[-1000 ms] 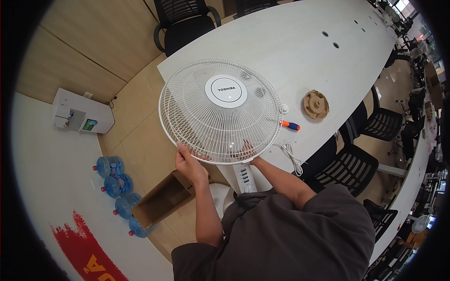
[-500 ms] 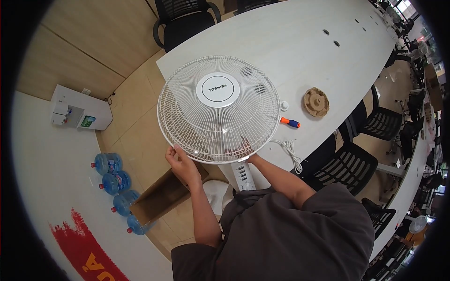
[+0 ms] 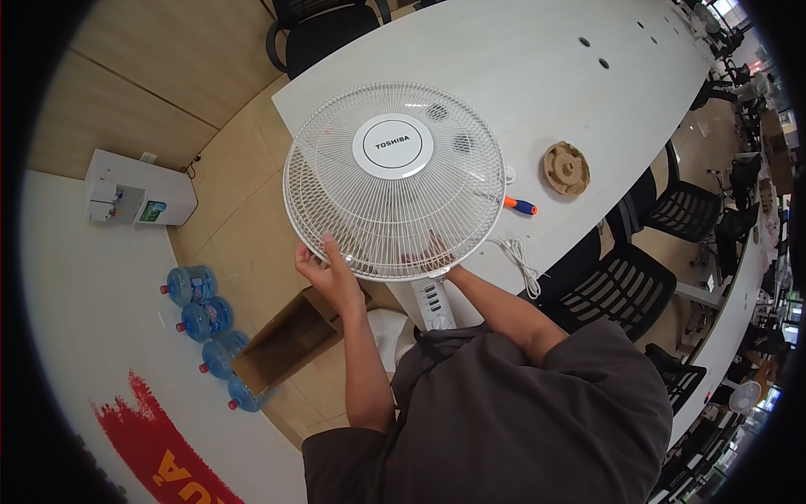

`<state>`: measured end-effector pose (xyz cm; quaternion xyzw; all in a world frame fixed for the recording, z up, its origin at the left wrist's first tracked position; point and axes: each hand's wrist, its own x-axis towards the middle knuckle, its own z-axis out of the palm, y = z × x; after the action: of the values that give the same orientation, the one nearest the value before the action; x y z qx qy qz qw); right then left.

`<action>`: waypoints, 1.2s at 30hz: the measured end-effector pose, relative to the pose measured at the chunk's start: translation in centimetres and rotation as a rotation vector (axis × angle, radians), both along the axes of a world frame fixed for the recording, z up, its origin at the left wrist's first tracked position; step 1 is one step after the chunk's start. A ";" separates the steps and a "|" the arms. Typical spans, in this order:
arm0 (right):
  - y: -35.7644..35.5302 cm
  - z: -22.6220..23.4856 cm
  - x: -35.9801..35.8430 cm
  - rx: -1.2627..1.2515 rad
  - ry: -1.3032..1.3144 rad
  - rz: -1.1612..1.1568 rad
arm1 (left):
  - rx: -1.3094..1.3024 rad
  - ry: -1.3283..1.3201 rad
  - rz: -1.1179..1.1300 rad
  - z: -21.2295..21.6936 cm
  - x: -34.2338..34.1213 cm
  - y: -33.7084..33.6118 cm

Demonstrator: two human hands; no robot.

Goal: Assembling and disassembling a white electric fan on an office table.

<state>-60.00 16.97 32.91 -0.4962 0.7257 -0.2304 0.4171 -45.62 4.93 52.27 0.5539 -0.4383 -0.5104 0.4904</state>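
Observation:
A white pedestal fan [image 3: 392, 146] stands before me, its round wire guard [image 3: 369, 227] facing up toward me. My left hand [image 3: 337, 281] grips the guard's lower left rim, thumb over the front wires and the other fingers curled at the edge. Behind the lower right of the guard is my right hand [image 3: 432, 254], seen only through the wires; its grip is hidden. Below the guard, the fan's control panel [image 3: 433, 302] shows a row of dark buttons and a knob. Part of the white base [image 3: 384, 332] shows beside my left forearm.
On the white table [image 3: 504, 76] lie a brown moulded pulp piece [image 3: 567, 169], an orange and blue screwdriver [image 3: 522, 206], a white knob [image 3: 510, 174] and a coiled white cord [image 3: 525, 267]. An open cardboard box [image 3: 290, 340], several blue water bottles [image 3: 207, 317] and black chairs [image 3: 621, 290] stand around.
The fan's guard sits slightly higher in view and looks tilted a little more. My left thumb has moved onto the front wires. My right hand stays behind the guard.

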 end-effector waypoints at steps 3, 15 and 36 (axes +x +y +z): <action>-0.2 1.3 0.8 -0.029 -0.082 -0.175 | -0.042 -0.052 0.046 -0.1 -0.8 -0.1; -0.1 -0.1 0.8 -0.206 -0.119 -0.152 | -0.029 0.152 0.038 1.3 -1.4 -2.3; 1.4 -12.4 0.3 -0.240 0.154 -0.047 | 0.032 0.167 0.004 1.4 -1.4 -1.5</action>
<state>-59.74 18.39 20.51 -0.5417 0.7343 -0.2865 0.2922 -47.02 3.40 53.68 0.5182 -0.3866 -0.5607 0.5174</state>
